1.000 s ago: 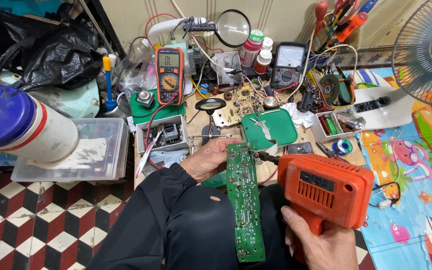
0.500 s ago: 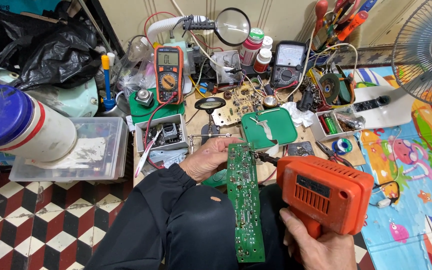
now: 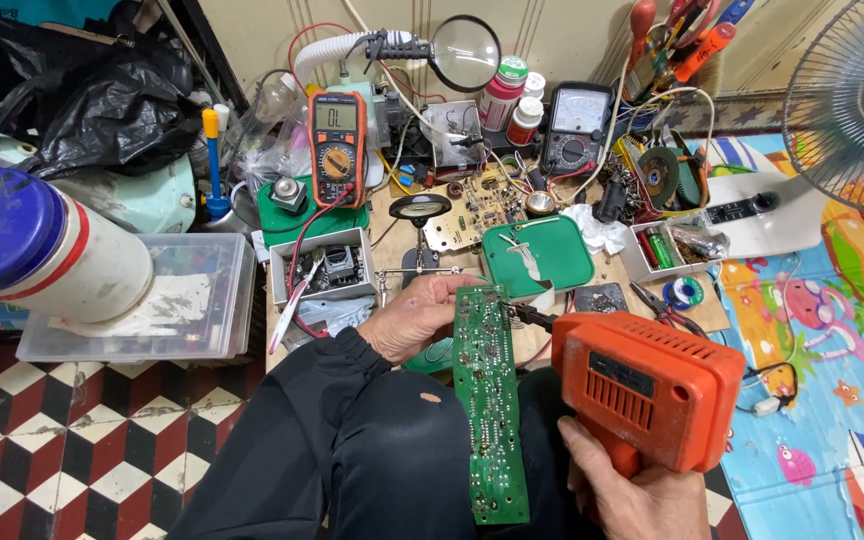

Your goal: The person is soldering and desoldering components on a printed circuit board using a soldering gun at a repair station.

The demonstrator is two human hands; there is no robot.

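The left hand [image 3: 414, 322] grips the green circuit board [image 3: 490, 400] by its top edge; the right hand [image 3: 632, 490] clasps the orange soldering gun [image 3: 647, 385], its tip touching the board's right edge beside the crowded workbench [image 3: 392, 232].

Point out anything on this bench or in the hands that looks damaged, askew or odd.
One flaw shows: a small hole in the dark trousers, just left of the green circuit board that the left hand holds. The right hand grips an orange soldering gun at the board's top edge. The workbench is crowded, nothing spilled.
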